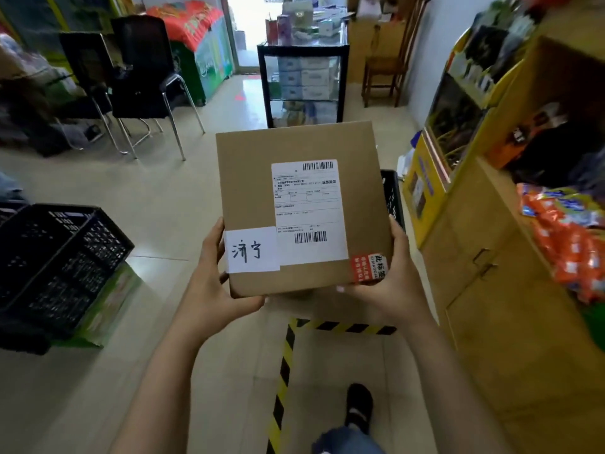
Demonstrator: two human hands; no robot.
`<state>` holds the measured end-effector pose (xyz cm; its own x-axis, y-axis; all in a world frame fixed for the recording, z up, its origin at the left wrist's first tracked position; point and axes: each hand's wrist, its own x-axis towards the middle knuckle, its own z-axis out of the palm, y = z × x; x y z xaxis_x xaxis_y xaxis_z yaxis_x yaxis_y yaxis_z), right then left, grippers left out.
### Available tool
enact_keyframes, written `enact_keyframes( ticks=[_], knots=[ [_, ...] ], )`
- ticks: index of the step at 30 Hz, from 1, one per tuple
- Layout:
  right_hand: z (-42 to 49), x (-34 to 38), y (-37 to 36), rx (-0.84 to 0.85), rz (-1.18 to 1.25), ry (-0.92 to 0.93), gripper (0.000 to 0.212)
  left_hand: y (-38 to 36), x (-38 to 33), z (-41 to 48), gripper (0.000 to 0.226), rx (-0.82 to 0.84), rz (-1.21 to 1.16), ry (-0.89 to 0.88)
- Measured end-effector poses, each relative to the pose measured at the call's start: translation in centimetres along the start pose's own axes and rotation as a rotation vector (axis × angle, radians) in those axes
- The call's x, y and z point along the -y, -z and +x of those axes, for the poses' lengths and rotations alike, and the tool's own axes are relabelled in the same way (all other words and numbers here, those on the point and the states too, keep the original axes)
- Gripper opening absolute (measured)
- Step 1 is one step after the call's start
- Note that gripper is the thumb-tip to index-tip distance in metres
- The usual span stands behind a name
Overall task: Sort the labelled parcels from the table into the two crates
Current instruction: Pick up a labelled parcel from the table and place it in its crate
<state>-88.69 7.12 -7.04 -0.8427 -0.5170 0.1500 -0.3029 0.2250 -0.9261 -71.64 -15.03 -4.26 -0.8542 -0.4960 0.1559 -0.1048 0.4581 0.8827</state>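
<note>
Pale floor tiles (163, 198) run through a cluttered shop; a brown parcel (262, 178) is held in the air above them, printed label (307, 211) facing up; the left hand (212, 290) grips its near left corner beside a handwritten white slip (252, 250); the right hand (389, 286) grips the near right corner; one black crate (62, 257) sits well to the left; a second crate (391, 194) shows behind the parcel's right edge.
</note>
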Motion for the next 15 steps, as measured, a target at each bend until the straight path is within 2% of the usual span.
enact_keyframes(
  ticks=[9, 15],
  knots=[
    [15.8, -5.0, 8.0, -0.028, -0.037, 0.016, 0.127, -9.2, -1.4, 15.6, 0.123, -0.016, -0.052, 0.004],
    [21.7, -7.6, 11.0, -0.032, -0.042, -0.001, 0.132, -13.0, -1.9, 22.1, 0.125, 0.013, -0.027, 0.046]
  ],
)
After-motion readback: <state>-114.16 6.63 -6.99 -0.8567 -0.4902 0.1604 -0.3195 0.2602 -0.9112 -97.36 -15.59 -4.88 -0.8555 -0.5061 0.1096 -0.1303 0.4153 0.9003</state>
